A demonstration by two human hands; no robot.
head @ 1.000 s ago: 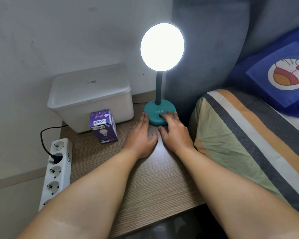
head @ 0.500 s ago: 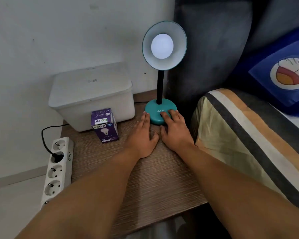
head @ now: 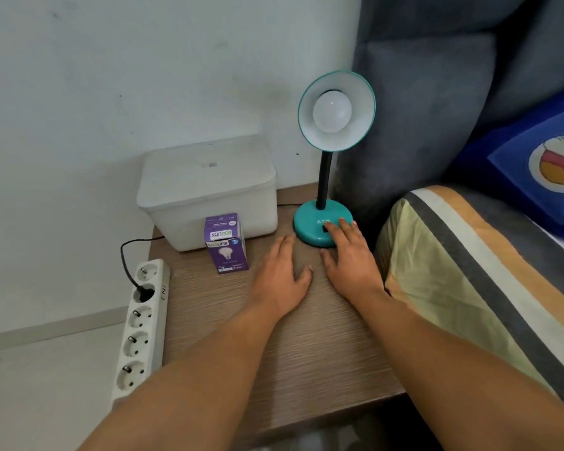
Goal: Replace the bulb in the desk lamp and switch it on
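A teal desk lamp [head: 321, 187] stands at the back of the wooden bedside table [head: 306, 346], its shade facing me. The white bulb [head: 332, 111] in the shade is dark. My right hand [head: 350, 258] lies flat on the table with its fingertips on the lamp's round base [head: 310, 224], over the black switch. My left hand [head: 282, 273] rests flat on the table beside it, fingers apart, holding nothing. A purple bulb box [head: 226, 244] stands upright to the left of my left hand.
A white lidded plastic box [head: 205, 187] sits behind the bulb box against the wall. A white power strip [head: 142, 323] with one black plug in it hangs along the table's left edge. A striped bed cover [head: 476, 281] and blue pillow [head: 534, 170] border the right.
The lamp was lit a second ago; the bulb has gone dark. My right fingers have stayed on the base's switch, and the view has shifted lower.
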